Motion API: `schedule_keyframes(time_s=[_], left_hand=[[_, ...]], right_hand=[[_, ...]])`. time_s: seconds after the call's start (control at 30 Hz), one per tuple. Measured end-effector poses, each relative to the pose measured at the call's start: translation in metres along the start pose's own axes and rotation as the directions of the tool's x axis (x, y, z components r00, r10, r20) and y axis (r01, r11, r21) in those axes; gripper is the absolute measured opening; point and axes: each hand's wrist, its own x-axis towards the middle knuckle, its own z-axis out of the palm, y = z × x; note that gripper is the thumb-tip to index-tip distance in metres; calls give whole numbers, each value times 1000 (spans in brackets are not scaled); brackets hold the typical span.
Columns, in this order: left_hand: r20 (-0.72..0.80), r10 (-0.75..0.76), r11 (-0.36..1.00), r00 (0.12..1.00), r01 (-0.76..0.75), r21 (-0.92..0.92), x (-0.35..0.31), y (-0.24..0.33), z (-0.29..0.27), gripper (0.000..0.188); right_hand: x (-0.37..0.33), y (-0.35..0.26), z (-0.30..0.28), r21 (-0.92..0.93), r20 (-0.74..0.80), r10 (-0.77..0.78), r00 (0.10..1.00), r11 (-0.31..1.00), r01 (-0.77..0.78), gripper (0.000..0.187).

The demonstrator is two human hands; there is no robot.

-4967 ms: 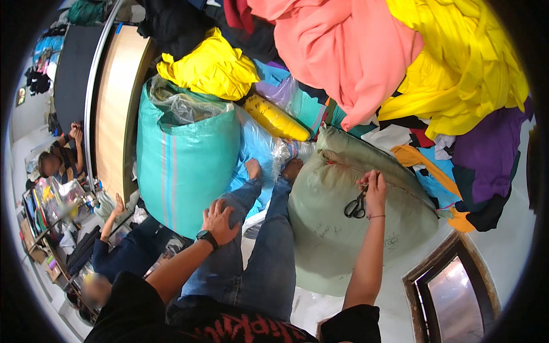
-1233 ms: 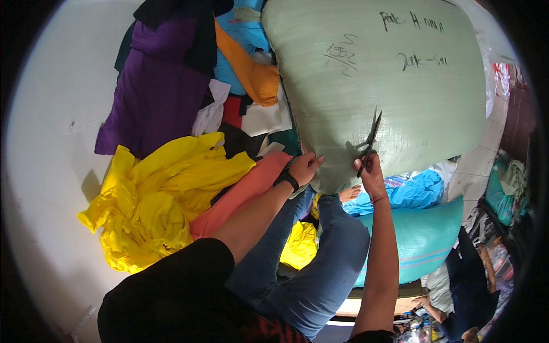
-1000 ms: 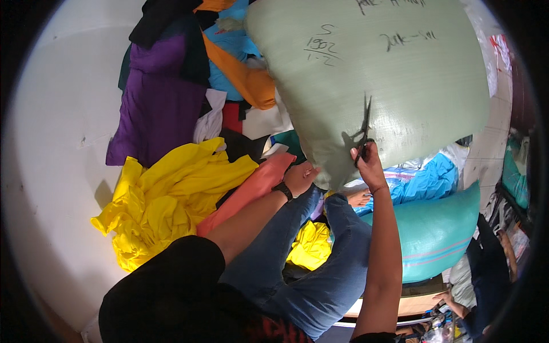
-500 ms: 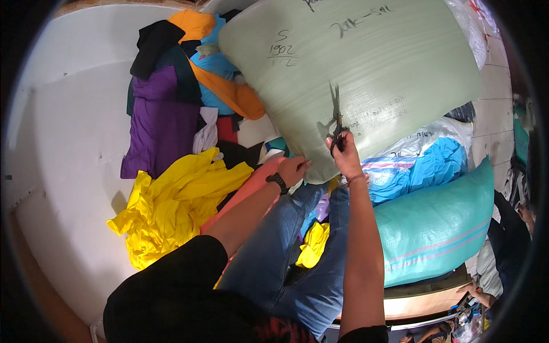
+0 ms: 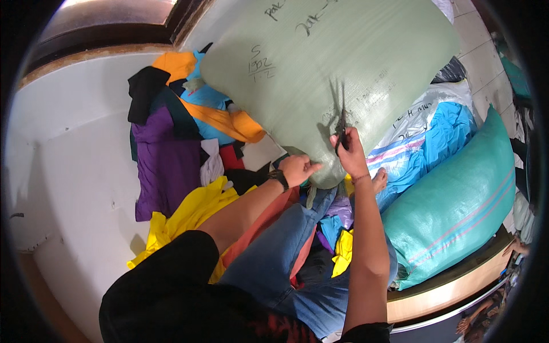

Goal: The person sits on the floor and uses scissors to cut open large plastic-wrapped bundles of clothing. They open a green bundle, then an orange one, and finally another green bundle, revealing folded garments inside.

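Note:
A big pale green woven sack (image 5: 366,51) with dark handwriting lies in front of me, bulging full. My right hand (image 5: 351,155) grips black scissors (image 5: 342,123) by the handles, blades pointing away from me over the sack's near part; their shadow falls on it. At the sack's near left corner, my left hand (image 5: 297,170) is closed with curled fingers against the edge. The exact hold is partly hidden behind the fingers. Yellow cloth (image 5: 191,212) lies beside my left forearm, and coral cloth (image 5: 260,220) lies under it.
Purple (image 5: 168,166), orange (image 5: 240,126) and black (image 5: 147,94) cloths are heaped left of the sack. A turquoise sack (image 5: 457,200) and a clear bag of blue cloth (image 5: 449,126) lie to the right. A white wall (image 5: 80,188) stands at left; another person's hand (image 5: 517,248) shows far right.
The view has shifted, bringing a window frame into the upper left. My left hand has turned, its thumb side now raised at the sack's corner. The scissors stay in my right hand.

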Motion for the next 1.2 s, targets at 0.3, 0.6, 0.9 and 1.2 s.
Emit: schedule_keyframes(time_s=[0.3, 0.6, 0.9, 1.2], left_hand=[[51, 148, 985, 988, -143, -96, 10, -13, -1, 42], [118, 312, 950, 943, -311, -29, 14, -17, -16, 40], [158, 358, 934, 920, -355, -43, 19, -17, -23, 38], [204, 356, 935, 912, -346, -85, 21, -18, -26, 35]], right_hand=[[-165, 36, 3, 244, -103, 49, 993, 970, -23, 30], [-235, 89, 35, 375, 353, 339, 872, 803, -464, 30], [-233, 87, 28, 355, 447, 455, 770, 700, -619, 39], [-226, 93, 43, 322, 348, 492, 798, 737, -594, 33]])
